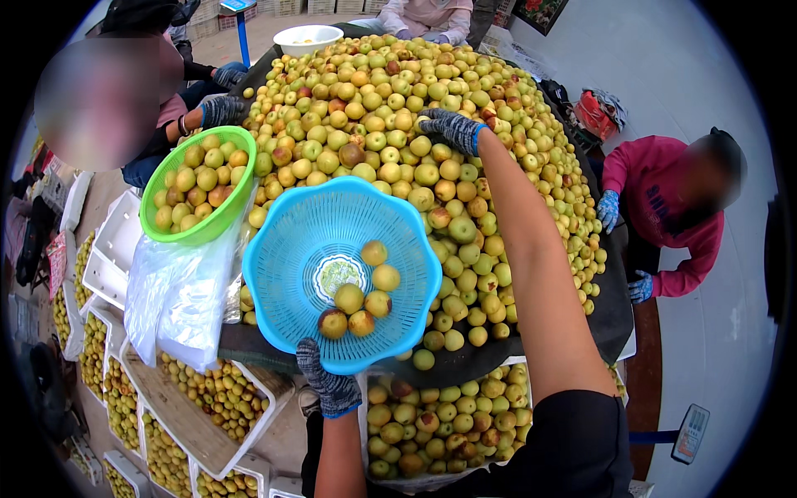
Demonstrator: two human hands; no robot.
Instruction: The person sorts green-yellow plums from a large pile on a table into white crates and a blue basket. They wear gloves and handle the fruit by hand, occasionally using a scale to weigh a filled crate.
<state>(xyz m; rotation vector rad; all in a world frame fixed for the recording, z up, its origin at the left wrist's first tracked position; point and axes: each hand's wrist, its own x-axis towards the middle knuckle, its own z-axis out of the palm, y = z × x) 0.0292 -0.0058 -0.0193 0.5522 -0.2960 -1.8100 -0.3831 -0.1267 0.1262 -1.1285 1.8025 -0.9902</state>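
Observation:
My left hand (329,381), in a grey knit glove with a blue cuff, grips the near rim of a light blue plastic basket (280,249). Several yellow-green jujube-like fruits (349,299) lie in the basket, some with reddish-brown patches, beside a round label on its bottom. My right hand (452,129), gloved alike, reaches over the large fruit heap (398,143) on the dark-covered table. Its fingertips touch a fruit; whether they grip it I cannot tell.
A green basket of fruits (249,155) and clear plastic bags (180,292) are at the left. A white basin (308,38) stands at the far edge. Fruit-filled white crates (274,398) stand below. Co-workers sit left, beyond the table and at right (660,199). A digital display (690,434) is lower right.

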